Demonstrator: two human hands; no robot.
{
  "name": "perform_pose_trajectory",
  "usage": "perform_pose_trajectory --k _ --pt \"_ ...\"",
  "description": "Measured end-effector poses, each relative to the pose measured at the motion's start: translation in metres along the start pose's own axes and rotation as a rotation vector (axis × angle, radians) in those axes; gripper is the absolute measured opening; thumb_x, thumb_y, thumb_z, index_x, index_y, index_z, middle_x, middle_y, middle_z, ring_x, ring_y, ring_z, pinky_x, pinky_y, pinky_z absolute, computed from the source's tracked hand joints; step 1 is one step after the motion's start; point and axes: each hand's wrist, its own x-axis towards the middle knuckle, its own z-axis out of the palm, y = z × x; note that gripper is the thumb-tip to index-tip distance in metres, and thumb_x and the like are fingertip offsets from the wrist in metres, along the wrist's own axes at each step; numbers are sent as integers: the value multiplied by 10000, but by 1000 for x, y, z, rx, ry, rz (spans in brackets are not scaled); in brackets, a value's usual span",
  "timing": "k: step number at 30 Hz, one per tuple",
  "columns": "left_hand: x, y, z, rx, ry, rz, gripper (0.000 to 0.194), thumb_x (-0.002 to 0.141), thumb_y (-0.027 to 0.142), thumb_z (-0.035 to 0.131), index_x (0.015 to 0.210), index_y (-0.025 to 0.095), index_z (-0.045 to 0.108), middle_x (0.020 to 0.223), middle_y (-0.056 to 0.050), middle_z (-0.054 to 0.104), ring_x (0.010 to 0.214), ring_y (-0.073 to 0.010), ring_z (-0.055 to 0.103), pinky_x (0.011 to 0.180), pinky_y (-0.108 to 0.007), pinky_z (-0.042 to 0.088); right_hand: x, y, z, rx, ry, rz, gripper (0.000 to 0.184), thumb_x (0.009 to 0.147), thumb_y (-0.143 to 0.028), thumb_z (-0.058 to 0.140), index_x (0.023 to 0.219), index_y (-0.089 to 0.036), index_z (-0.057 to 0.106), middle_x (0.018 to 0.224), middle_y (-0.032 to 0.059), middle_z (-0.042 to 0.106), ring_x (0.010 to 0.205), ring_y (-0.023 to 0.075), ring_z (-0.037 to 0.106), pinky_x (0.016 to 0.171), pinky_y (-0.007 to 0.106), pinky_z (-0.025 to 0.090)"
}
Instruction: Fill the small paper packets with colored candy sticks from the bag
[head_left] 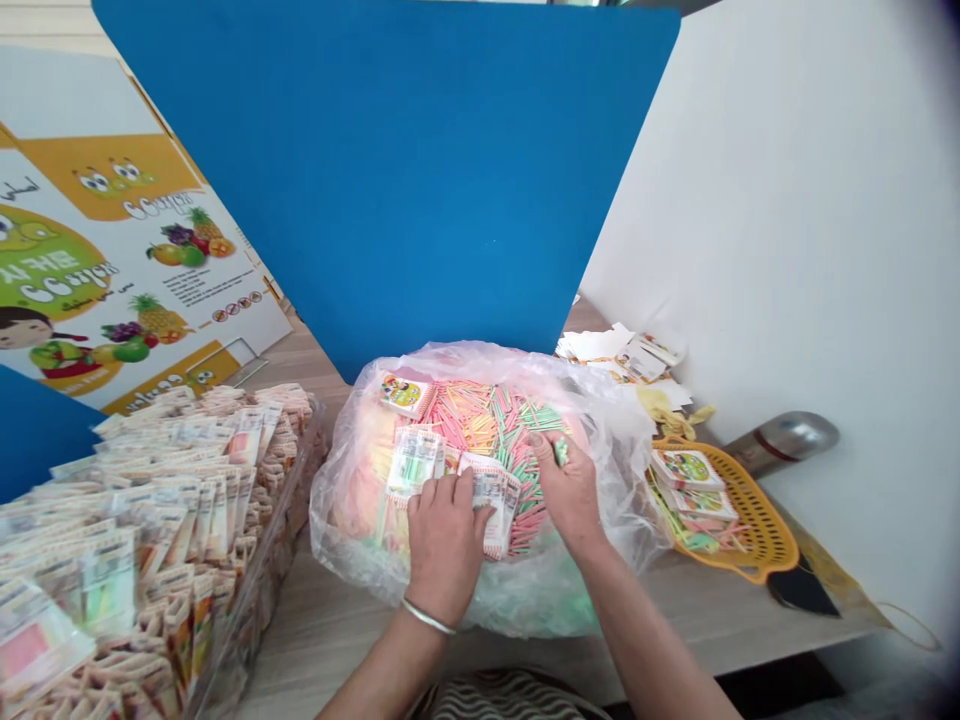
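Observation:
A large clear plastic bag (349, 510) lies open in front of me, filled with loose pink, yellow and green thin sticks (469, 410). My left hand (446, 540) lies over small printed packets on the sticks, fingers bent and thumb at the edge of a white packet (495, 500). Another packet (415, 462), showing green sticks through its window, is just beyond those fingers. In my closed right hand (574, 495) are several green sticks (561, 452), their ends showing by the thumb. A stack of printed cards (406, 394) sits at the bag's far left.
At left, a clear bin (255, 580) is packed with filled packets, with a printed carton (112, 230) behind. A blue panel (420, 180) stands at the back. To the right are a yellow basket (765, 520) holding packets and sticks, a metal flask (787, 440) and paper scraps (622, 350).

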Motion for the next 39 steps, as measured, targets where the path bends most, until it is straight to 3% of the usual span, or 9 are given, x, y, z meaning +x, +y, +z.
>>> perform_pose_trajectory --k 4,10,17,24,28,31,34,36,39 --pt "4 -1 3 -30 -21 23 305 894 236 688 1194 188 663 1066 -82 695 1014 -293 610 858 -446 467 30 19 -14 -275 15 2 321 900 -456 557 710 -204 618 626 -19 581 633 163 508 637 270 361" --pt "3 -6 11 -141 110 119 75 916 195 640 919 219 712 970 -51 707 954 -262 613 805 -403 460 65 13 -13 -820 -137 2 294 971 -337 485 975 -204 747 874 110 761 797 227 665 659 293 354" --pt "-1 -12 18 -489 293 150 206 944 167 535 1005 268 704 1249 -70 676 1163 -243 642 1013 -417 520 60 11 1 -963 -550 -165 226 926 -256 575 1102 -254 717 941 93 777 885 246 707 696 294 408" --pt "7 -13 8 -794 268 -6 122 859 155 643 959 217 674 1214 -92 659 1170 -237 632 1005 -405 528 54 16 -5 -1021 -504 -117 220 929 -212 548 1137 -215 622 889 109 746 850 260 700 667 303 385" --pt "8 -12 5 -837 252 -58 101 825 141 666 902 204 684 1421 -119 562 1324 -285 543 1060 -446 485 48 16 -18 -759 -349 -30 138 958 -261 465 974 -189 582 743 63 656 728 229 633 645 314 388" --pt "8 -10 4 -854 223 -79 222 808 130 683 1012 212 705 1536 -123 471 1304 -300 567 1065 -461 487 34 12 -22 -162 -357 50 262 976 -419 430 890 -209 561 663 -5 565 605 174 538 581 296 401" --pt "8 -7 4 -910 194 -75 405 827 142 672 1218 247 662 1596 -123 393 1126 -252 678 992 -436 547 12 6 -17 401 -365 249 418 872 -605 583 1018 -214 582 585 -93 418 439 100 318 428 243 275" --pt "7 -6 4 -908 210 -51 482 843 143 658 1306 273 623 1621 -110 356 1186 -255 654 1036 -440 529 -2 2 -10 531 -334 362 516 793 -669 659 1019 -209 593 529 -126 318 410 78 192 391 233 173" --pt "5 -2 4 -872 256 -15 492 844 143 657 1317 280 630 1639 -86 328 1436 -293 439 1180 -474 394 -17 -5 0 463 -378 370 482 733 -653 733 866 -207 607 491 -116 330 419 77 203 400 244 179"
